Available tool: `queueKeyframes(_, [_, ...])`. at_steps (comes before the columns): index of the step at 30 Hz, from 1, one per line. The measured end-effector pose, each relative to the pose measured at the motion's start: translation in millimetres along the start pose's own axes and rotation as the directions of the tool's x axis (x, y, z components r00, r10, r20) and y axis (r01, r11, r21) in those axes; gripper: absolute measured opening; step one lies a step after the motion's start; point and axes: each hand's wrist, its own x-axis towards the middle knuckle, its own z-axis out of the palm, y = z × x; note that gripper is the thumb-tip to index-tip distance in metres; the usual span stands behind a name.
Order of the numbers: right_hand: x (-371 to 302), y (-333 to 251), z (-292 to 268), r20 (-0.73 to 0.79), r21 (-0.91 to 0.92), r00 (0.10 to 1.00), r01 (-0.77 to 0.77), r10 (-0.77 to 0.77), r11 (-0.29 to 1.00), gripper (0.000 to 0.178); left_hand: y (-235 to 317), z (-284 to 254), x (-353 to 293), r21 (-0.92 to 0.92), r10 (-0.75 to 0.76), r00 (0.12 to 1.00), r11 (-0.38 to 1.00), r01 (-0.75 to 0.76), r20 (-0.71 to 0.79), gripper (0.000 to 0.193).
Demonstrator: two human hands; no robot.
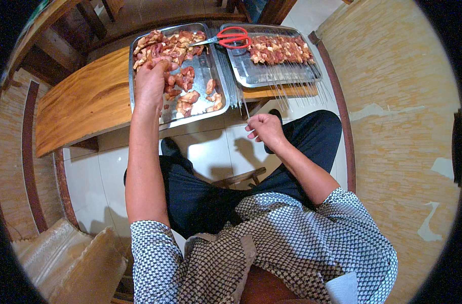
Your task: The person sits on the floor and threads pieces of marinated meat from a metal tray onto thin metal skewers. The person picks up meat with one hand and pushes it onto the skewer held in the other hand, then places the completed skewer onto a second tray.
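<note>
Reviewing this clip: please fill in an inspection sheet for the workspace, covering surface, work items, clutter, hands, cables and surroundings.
Surface: brown wooden bench under two metal trays.
Work items: loose meat pieces in the left tray; meat-loaded skewers in the right tray, bare ends over its near rim.
Clutter: red-handled scissors lying across both trays' adjoining rims.
Left hand: fingers at the meat; whether they grip a piece is unclear.
Right hand: closed on a thin skewer.
Cables: nothing seen.
Surroundings: pale tiled floor; patterned wall with pale patches at right.

Glare and shadows on floor tiles [205, 148], fisheye-bent edges.
</note>
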Motion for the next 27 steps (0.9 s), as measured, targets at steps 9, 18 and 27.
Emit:
queueKeyframes(9, [-4.9, -1.5, 4.2, 0.062, 0.169, 0.991, -0.124, 0.115, 0.978, 0.016, -1.1, -0.4, -0.6, 0.076, 0.018, 1.0, 0.997, -0.019, 0.003, 0.014])
queueKeyframes(18, [15.9, -10.0, 2.3, 0.098, -0.189, 0.981, 0.184, -0.168, 0.965, 0.016, -6.0, -2.4, 3.5, 0.133, -0.012, 0.998, 0.991, 0.004, 0.06, 0.016])
queueKeyframes(27, [-29.9, -3.2, -9.9, -0.014, -0.014, 0.996, 0.093, -0.093, 0.996, 0.009, -2.1, -2.4, 4.6, 0.25, 0.015, 0.999, 0.968, -0.028, 0.05, 0.021])
